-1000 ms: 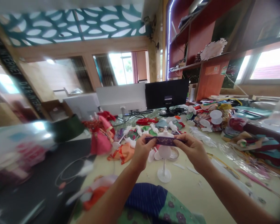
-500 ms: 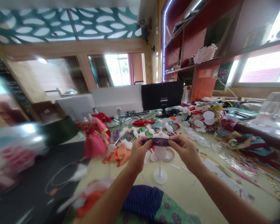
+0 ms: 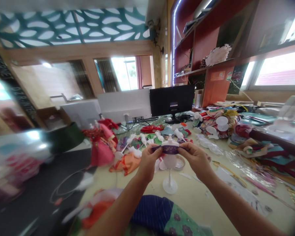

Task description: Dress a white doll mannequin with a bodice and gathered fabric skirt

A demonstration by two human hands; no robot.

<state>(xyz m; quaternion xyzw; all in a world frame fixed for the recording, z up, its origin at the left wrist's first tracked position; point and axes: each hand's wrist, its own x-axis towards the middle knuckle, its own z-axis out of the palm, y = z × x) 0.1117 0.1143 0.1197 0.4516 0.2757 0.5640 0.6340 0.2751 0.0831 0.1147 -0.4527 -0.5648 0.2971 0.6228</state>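
A dark purple fabric strip (image 3: 170, 149) with small gold marks is stretched across the chest of a small white mannequin (image 3: 170, 161), which stands upright on a round white base. My left hand (image 3: 150, 156) pinches the strip's left end between thumb and fingers. At the other end, my right hand (image 3: 192, 156) grips it the same way. The mannequin's neck and shoulders show above the strip; whether the cloth presses against the chest all along cannot be made out. Behind the mannequin, partly covered, lies a roll of tape (image 3: 179, 163).
Small white mannequins (image 3: 143, 139) and bits of cloth lie behind my hands. Doll-sized red dresses (image 3: 102, 151) stand at left, near orange cloth (image 3: 127, 163). Blue and green fabric (image 3: 153, 211) lies close to me. A monitor (image 3: 172, 101) stands at the back; fabric scraps (image 3: 263, 154) crowd the right.
The strip now sits against the mannequin's chest, a little lower relative to its shoulders, with more of the neck and shoulders showing. Both hands keep their pinch; the view has shifted slightly.
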